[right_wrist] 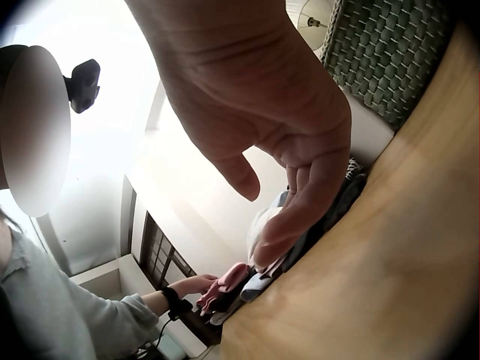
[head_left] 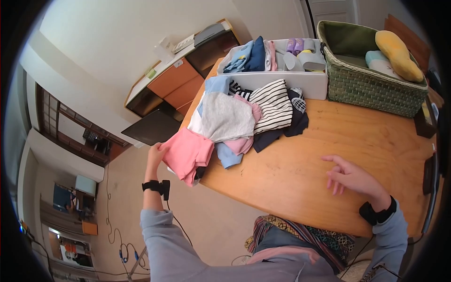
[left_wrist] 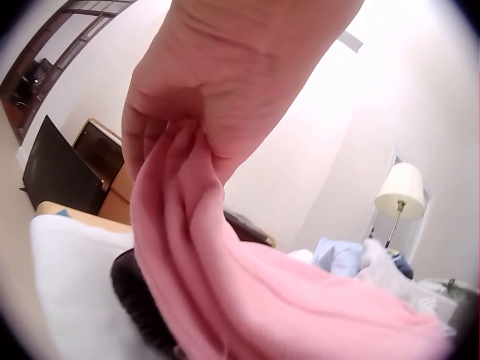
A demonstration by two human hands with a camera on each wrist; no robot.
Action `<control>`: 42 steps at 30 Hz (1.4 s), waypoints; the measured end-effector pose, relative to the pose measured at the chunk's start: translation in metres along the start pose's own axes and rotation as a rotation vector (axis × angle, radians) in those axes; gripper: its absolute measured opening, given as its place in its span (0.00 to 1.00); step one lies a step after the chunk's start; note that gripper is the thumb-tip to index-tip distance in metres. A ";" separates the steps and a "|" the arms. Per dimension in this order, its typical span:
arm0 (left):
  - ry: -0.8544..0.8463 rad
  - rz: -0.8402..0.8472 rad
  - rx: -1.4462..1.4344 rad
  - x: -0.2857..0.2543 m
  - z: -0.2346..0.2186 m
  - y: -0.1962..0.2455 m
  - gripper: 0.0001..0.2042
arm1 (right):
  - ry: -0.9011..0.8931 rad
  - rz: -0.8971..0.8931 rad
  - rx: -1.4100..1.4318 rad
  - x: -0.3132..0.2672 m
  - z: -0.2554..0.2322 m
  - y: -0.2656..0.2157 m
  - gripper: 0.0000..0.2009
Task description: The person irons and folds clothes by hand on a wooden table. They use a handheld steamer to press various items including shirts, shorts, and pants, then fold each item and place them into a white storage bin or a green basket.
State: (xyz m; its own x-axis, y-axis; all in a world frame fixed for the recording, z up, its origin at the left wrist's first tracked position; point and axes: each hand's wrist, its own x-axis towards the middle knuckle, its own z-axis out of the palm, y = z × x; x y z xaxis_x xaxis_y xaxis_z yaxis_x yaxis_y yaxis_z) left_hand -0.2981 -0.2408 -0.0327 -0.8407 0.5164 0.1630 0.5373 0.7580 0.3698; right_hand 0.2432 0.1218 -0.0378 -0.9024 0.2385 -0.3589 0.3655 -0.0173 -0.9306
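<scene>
A pink garment point(head_left: 184, 150) is pinched by my left hand point(head_left: 158, 154) at the left end of the table. In the left wrist view its cloth point(left_wrist: 247, 277) bunches up into folds between thumb and fingers. Part of it overlaps a pile with a light grey garment point(head_left: 226, 115), a black-and-white striped garment point(head_left: 272, 105), and blue, pink and dark pieces. Something dark and a white cloth point(left_wrist: 64, 285) show beneath the pink one. My right hand point(head_left: 345, 175) hovers over the table's right part, fingers loosely bent and holding nothing.
A white bin point(head_left: 291, 83) with folded clothes and purple items stands at the back of the wooden table point(head_left: 300, 164). Right of it is a green woven basket point(head_left: 371, 94) with a yellow plush-like thing point(head_left: 399, 54). The table's front edge runs close before me.
</scene>
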 end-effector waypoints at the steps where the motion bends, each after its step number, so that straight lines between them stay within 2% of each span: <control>1: 0.009 0.037 -0.147 -0.001 -0.005 0.002 0.15 | 0.002 0.011 0.007 -0.001 0.000 0.000 0.23; 2: 0.004 0.037 -0.148 -0.003 -0.007 0.003 0.15 | 0.003 0.023 0.013 -0.001 0.000 -0.001 0.22; 4: 0.032 -0.078 -0.451 -0.019 -0.020 0.023 0.13 | 0.005 0.030 0.014 -0.001 0.000 -0.002 0.22; 5: 0.009 -0.066 -0.464 -0.025 -0.022 0.024 0.14 | 0.007 0.031 0.013 -0.001 0.000 -0.003 0.22; 6: 0.011 -0.066 -0.463 -0.027 -0.016 0.013 0.14 | 0.005 0.030 0.012 0.000 0.000 -0.002 0.22; 8: -0.049 -0.238 -0.587 -0.026 0.002 -0.016 0.15 | 0.002 0.025 0.000 0.002 -0.001 -0.001 0.22; 9: -0.049 -0.291 -0.648 -0.033 0.006 -0.009 0.16 | 0.003 0.025 0.000 0.002 -0.001 -0.001 0.22; 10: -0.051 -0.288 -0.648 -0.037 0.004 -0.006 0.16 | -0.004 0.031 0.001 0.002 -0.001 0.000 0.22; 12: 0.003 -0.229 -0.935 -0.041 0.002 -0.001 0.16 | -0.008 0.040 0.004 0.003 -0.002 0.001 0.22; 16: 0.037 -0.178 -1.023 -0.037 0.005 -0.017 0.16 | -0.004 0.045 -0.004 0.003 -0.002 0.002 0.22; 18: -0.113 -0.361 -0.639 -0.038 0.006 -0.026 0.15 | -0.002 0.047 -0.003 0.003 -0.003 0.002 0.22; 22: -0.115 -0.432 -0.415 -0.034 0.012 -0.020 0.14 | -0.003 0.049 -0.009 0.003 -0.002 0.002 0.22; 24: 0.214 0.031 0.378 -0.032 0.013 -0.008 0.16 | -0.004 0.055 -0.014 0.003 -0.001 0.002 0.22; 25: 0.211 0.030 0.375 -0.033 0.010 0.010 0.16 | -0.010 0.054 -0.013 0.004 -0.001 0.002 0.22; 27: 0.175 0.425 0.277 -0.036 0.009 0.052 0.25 | -0.015 0.055 -0.017 0.004 -0.001 0.001 0.22; 28: 0.175 0.424 0.275 -0.038 0.022 0.057 0.25 | -0.015 0.053 -0.019 0.004 -0.001 0.001 0.22; 30: -0.232 0.296 0.234 -0.039 0.048 0.064 0.31 | -0.015 0.050 -0.021 0.005 0.000 0.000 0.22; 31: -0.232 0.296 0.234 -0.044 0.054 0.076 0.31 | -0.014 0.054 -0.020 0.005 0.000 0.000 0.22; 33: -0.250 0.145 0.246 -0.054 0.059 0.093 0.33 | -0.015 0.058 -0.018 0.005 0.002 0.002 0.22; 37: -0.311 0.161 0.286 -0.036 0.053 0.076 0.34 | -0.045 0.060 -0.015 0.006 0.000 0.007 0.23; 40: -0.236 0.072 0.204 -0.044 0.052 0.085 0.35 | -0.052 0.068 -0.008 0.004 -0.001 0.010 0.23; 42: -0.179 -0.042 0.290 -0.055 0.055 0.101 0.29 | -0.048 0.062 -0.007 0.002 -0.003 0.010 0.23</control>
State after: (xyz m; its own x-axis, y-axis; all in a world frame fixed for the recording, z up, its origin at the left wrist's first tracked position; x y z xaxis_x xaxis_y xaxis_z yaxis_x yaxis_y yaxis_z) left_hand -0.1937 -0.1712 -0.0545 -0.8510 0.5248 -0.0193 0.5211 0.8484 0.0934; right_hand 0.2456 0.1247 -0.0479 -0.8880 0.1902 -0.4186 0.4222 -0.0233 -0.9062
